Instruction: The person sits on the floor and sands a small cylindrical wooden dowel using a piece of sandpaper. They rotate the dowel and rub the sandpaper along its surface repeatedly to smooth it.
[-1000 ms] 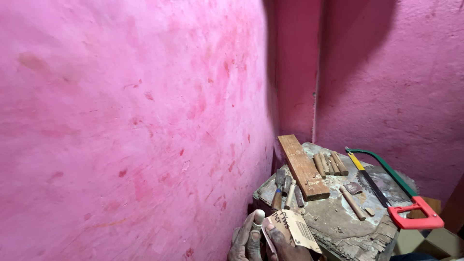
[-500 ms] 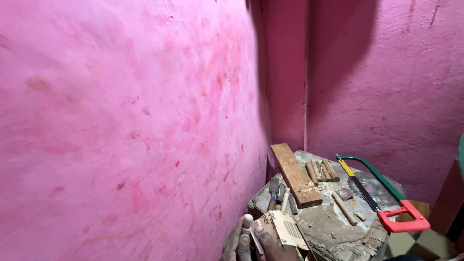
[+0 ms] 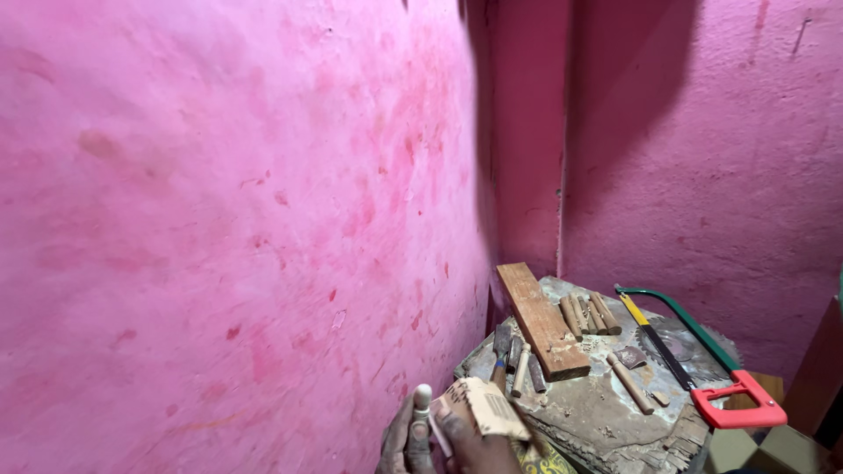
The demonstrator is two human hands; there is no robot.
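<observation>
Against the frame half a second ago, the worn stone slab [image 3: 606, 404] sits slightly farther right and lower in view; the tools on it lie as before. The hands have risen a little from the bottom edge.

Left hand [image 3: 406, 439]: fingers curled around a small pale wooden peg [image 3: 423, 402], which stands upright just off the slab's near-left corner. Right hand [image 3: 479, 449]: closed on a folded piece of sandpaper [image 3: 485, 405], held against the peg, over the slab's near-left edge.

Count, all placed from the slab:
- 1 flat wooden plank [image 3: 540, 318], on its left half, running toward the far corner.
- About 4 short wooden rods [image 3: 588, 312] bundled at the far side, right of the plank.
- 1 loose wooden handle [image 3: 630, 384] near the centre.
- 1 green-framed saw with red handle [image 3: 702, 355] along the right edge.
- 2–3 small chisels [image 3: 518, 360] at the near left, beside the plank; exact number unclear.

Pink wall [image 3: 219, 219] stands left of the slab.
</observation>
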